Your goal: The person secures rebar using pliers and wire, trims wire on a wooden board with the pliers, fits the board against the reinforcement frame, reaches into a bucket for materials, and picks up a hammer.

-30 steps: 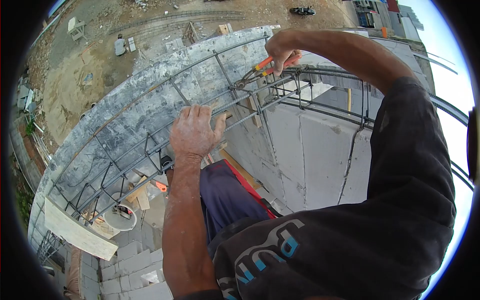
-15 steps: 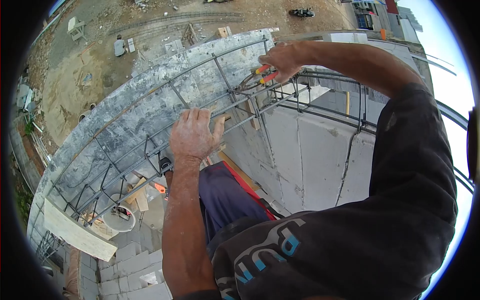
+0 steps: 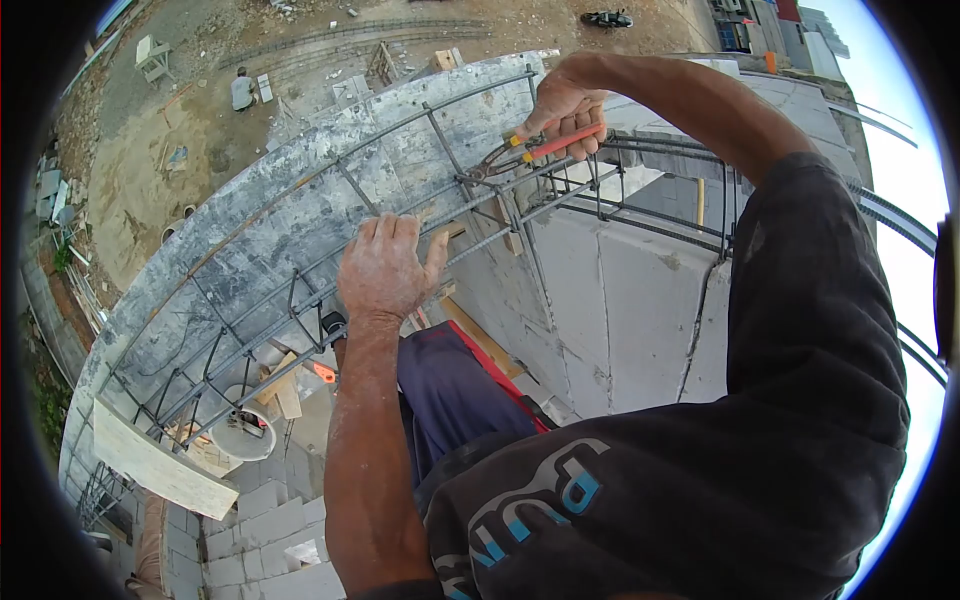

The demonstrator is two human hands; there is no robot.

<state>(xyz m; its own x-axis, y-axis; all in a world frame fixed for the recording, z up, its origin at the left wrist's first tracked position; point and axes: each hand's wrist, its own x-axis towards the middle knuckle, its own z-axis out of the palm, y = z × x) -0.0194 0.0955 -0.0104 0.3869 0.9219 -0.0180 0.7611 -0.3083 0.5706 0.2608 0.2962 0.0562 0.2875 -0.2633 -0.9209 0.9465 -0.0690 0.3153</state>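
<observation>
My right hand (image 3: 568, 108) is closed round the red and yellow handles of a pair of pincers (image 3: 560, 146). The pincers' jaws lie at a crossing of steel bars in the rebar cage (image 3: 440, 222); fine detail at the jaw tips is too small to make out. Further left, my left hand (image 3: 382, 270) is closed over a long bar of the same cage, fingers bent over it and thumb out to the side. A curved grey formwork panel (image 3: 250, 240) stands behind the cage.
Pale block wall (image 3: 640, 310) lies below the bars on the right. A white bucket (image 3: 243, 436), wood offcuts (image 3: 285, 392) and a curved board (image 3: 160, 465) are at lower left. Beyond the panel the ground drops far below, with a crouching person (image 3: 242, 90) and a motorbike (image 3: 606, 19).
My right hand has turned and shifted its hold on the pincers, showing more of the red handle. The pincers' jaws stay near the same bar crossing. My left hand keeps its place.
</observation>
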